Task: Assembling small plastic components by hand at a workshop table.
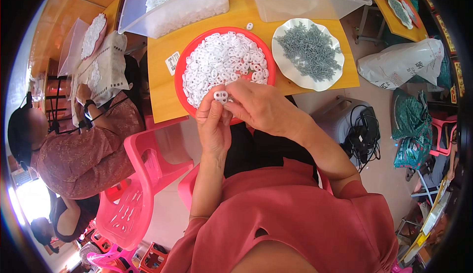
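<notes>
Two hands, one white piece, heaps beyond counting on a yellow table

One red round tray (pixel 183 71) and one white scalloped plate (pixel 278 51) sit at upper centre, holding white plastic pieces (pixel 221 58) and grey screws (pixel 309 50) too many to count; two clear tubs (pixel 197 9) line the top edge; one pink chair (pixel 143 174) stands lower left; a left hand (pixel 213 125) and right hand (pixel 261 108) pinch one white piece (pixel 220 96).

Head view, looking down, close over table (pixel 162 66)

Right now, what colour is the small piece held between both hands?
White piece, clearest in the head view.
</notes>
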Demonstrator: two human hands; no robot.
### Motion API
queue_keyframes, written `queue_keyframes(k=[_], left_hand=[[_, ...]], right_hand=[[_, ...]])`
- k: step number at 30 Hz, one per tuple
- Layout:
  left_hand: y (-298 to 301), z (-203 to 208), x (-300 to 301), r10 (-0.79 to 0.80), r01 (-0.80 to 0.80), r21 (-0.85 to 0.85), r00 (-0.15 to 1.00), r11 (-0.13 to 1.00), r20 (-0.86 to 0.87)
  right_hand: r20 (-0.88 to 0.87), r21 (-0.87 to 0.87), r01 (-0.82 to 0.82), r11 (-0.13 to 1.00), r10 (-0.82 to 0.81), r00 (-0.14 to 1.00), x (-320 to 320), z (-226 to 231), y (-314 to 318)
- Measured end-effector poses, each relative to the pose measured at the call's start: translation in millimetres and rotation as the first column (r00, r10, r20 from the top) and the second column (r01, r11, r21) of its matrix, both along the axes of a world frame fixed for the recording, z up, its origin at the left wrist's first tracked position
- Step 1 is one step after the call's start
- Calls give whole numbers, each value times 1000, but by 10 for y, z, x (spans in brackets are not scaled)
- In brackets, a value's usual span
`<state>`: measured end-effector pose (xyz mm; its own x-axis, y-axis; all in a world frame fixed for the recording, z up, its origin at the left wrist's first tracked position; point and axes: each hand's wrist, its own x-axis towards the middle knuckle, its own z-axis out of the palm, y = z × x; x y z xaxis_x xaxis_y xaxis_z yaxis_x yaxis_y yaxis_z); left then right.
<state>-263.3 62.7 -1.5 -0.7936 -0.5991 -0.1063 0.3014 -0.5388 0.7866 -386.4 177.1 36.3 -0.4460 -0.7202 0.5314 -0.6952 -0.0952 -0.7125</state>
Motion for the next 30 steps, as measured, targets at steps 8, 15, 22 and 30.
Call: queue_keyframes(k=[8, 15, 22, 30], left_hand=[[117, -19, -28, 29, -28, -98, 999, 995, 16], [194, 1, -2, 43, -46, -105, 999, 993, -22], [298, 85, -2, 55, -52, -105, 998, 993, 25], [377, 116, 37, 43, -41, -113, 999, 993, 13]], right_hand=[[-171, -52, 69, 996, -77, 982, 17, -251, -5], [-75, -108, 25, 994, -33, 997, 42, -214, -5], [-64, -147, 41, 988, -51, 997, 109, -286, -27], [-118, -140, 83, 987, -100, 988, 195, -326, -34]])
